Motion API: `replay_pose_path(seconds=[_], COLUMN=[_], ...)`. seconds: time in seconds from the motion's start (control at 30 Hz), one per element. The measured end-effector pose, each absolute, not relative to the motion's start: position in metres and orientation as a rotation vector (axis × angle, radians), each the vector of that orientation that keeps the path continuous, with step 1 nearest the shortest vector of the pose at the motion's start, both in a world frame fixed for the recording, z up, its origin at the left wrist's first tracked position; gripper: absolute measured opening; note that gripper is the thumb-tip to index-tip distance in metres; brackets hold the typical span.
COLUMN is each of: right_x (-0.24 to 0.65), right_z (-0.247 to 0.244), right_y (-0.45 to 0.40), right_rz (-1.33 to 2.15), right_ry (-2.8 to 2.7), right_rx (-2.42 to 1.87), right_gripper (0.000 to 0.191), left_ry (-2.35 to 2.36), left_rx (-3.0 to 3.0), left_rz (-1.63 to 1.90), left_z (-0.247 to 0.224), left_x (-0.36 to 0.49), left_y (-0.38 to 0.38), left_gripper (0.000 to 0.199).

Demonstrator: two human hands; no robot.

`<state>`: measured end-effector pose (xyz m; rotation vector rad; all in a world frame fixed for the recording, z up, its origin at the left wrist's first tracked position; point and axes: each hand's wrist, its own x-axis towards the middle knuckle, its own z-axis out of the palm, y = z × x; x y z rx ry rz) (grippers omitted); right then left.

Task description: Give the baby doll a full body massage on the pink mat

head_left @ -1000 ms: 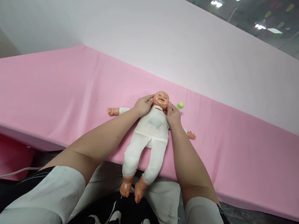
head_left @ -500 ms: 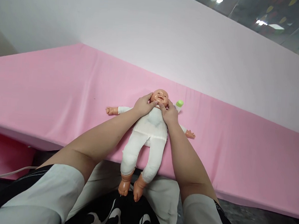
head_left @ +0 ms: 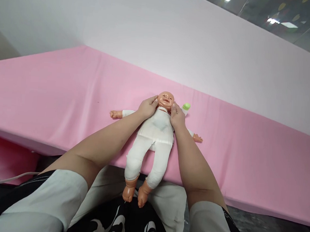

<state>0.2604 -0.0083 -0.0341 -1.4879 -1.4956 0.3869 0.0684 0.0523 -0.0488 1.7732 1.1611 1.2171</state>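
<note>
As for the doll (head_left: 156, 128), should prove light, hard and slick at the head, softer through the clothed trunk; best cradled under neck and back. Lies face up on the pink tabletop (head_left: 261, 155), head toward twelve, feet past the edge at six. Clasps head with grip nearly closed: by left hand (head_left: 147, 108) at eight o'clock, by right hand (head_left: 178, 115) at four. Since half a second ago, has drawn thumbs off chin toward cheeks.

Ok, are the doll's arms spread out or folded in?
Spread out: one doll arm extends beyond the left hand, the other arm beyond the right hand, both pointing away from the white torso.
</note>
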Motion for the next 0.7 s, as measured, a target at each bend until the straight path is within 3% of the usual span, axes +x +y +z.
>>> replay_pose_path(seconds=[0.07, 0.23, 0.7], right_x=[0.257, 0.252, 0.268], right_z=[-0.029, -0.022, -0.037], right_y=[-0.012, -0.015, -0.003], right_rz=[0.392, 0.378, 0.367], right_ry=[-1.513, -1.466, -1.578], right_rx=[-1.507, -1.645, -1.534], right_gripper=[0.067, 0.081, 0.071], left_ry=[1.167, 1.185, 1.045], left_rx=[1.815, 1.875, 1.738], left_rz=[1.202, 1.174, 1.254], left_z=[-0.043, -0.034, -0.051], left_x=[0.067, 0.067, 0.068], left_y=[0.046, 0.038, 0.056], left_gripper=[0.064, 0.072, 0.057])
